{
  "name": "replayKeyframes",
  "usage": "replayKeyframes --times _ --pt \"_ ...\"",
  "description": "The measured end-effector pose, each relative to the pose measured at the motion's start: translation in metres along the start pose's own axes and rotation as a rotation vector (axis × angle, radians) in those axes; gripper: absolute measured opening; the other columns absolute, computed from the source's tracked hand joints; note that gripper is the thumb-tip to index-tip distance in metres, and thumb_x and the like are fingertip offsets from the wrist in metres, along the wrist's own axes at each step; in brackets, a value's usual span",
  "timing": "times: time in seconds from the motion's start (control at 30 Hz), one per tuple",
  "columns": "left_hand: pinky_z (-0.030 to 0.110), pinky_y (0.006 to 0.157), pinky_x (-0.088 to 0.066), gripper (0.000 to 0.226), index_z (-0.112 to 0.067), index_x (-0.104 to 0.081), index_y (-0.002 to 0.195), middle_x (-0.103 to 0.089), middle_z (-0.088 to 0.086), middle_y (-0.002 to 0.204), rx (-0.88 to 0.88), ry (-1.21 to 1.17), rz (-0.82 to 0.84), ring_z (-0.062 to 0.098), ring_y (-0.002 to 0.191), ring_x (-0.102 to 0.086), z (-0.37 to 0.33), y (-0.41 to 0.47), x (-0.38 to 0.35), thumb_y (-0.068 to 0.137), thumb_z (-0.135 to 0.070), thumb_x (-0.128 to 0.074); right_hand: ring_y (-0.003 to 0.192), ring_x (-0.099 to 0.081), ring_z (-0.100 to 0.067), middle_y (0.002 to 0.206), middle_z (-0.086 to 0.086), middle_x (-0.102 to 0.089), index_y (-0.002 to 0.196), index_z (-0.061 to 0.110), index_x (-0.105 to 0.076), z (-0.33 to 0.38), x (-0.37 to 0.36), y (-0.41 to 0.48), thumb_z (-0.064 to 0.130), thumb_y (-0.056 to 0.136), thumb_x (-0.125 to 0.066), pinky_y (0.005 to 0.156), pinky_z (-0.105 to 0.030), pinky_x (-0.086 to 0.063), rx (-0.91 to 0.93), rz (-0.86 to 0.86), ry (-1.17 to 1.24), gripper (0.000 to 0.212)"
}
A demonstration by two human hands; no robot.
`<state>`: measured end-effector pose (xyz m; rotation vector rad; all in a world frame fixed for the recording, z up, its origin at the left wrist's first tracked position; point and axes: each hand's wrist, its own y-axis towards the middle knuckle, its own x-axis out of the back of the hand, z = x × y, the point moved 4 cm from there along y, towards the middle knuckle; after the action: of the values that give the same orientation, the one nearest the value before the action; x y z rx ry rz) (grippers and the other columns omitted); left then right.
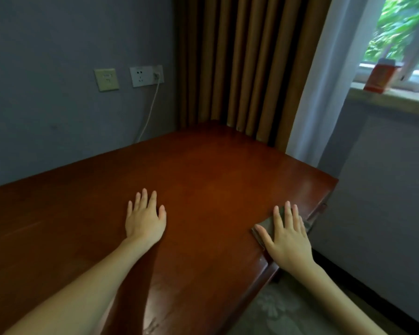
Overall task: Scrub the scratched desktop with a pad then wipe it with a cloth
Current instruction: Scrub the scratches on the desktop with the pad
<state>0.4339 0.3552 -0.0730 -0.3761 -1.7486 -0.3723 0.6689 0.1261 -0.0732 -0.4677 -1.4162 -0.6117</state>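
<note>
A reddish-brown wooden desktop (203, 180) fills the middle of the head view. My left hand (144, 220) lies flat on it, palm down, fingers spread, holding nothing. My right hand (289, 238) presses flat on a grey-green scrub pad (266, 224) near the desk's right edge. The pad shows between my thumb and index finger and beyond my fingertips; the rest is hidden under the hand. No cloth is in view.
The desk's right edge (322, 204) drops to a patterned floor (276, 308). A grey wall with sockets (146, 76) and a white cable (150, 112) stands behind. Brown curtains (240, 61) hang at the far corner. A red box (381, 76) sits on the windowsill.
</note>
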Motion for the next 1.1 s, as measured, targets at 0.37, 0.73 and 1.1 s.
replayKeyframes --times 0.37,0.73,1.1 --pt "0.034 0.120 0.003 0.075 -0.020 0.001 0.153 0.006 0.005 0.160 -0.012 -0.009 0.001 0.018 0.148 0.007 0.047 0.060 0.008 0.095 -0.063 -0.017 0.145 0.014 -0.031 0.158 -0.015 0.013 0.153 0.014 0.002 0.177 -0.021 0.164 0.074 0.086 -0.009 0.116 -0.039 0.007 0.275 0.089 0.029 0.091" --pt "0.037 0.120 0.004 0.068 -0.032 -0.002 0.153 0.008 0.000 0.160 0.101 -0.012 -0.104 0.015 0.147 0.010 0.115 0.142 0.013 0.094 -0.064 -0.014 0.146 0.013 -0.033 0.158 -0.017 0.012 0.152 0.012 0.001 0.316 -0.047 0.350 0.074 0.088 -0.014 0.118 -0.043 0.004 0.233 0.107 0.040 0.091" --pt "0.035 0.120 0.006 0.067 -0.035 -0.001 0.152 0.011 -0.004 0.160 0.114 -0.003 -0.133 0.011 0.146 0.013 0.114 0.137 0.012 0.093 -0.065 -0.014 0.146 0.011 -0.034 0.159 -0.017 0.008 0.152 0.006 -0.001 0.364 -0.050 0.397 0.064 0.095 -0.015 0.119 -0.043 0.003 0.165 0.141 0.032 0.082"
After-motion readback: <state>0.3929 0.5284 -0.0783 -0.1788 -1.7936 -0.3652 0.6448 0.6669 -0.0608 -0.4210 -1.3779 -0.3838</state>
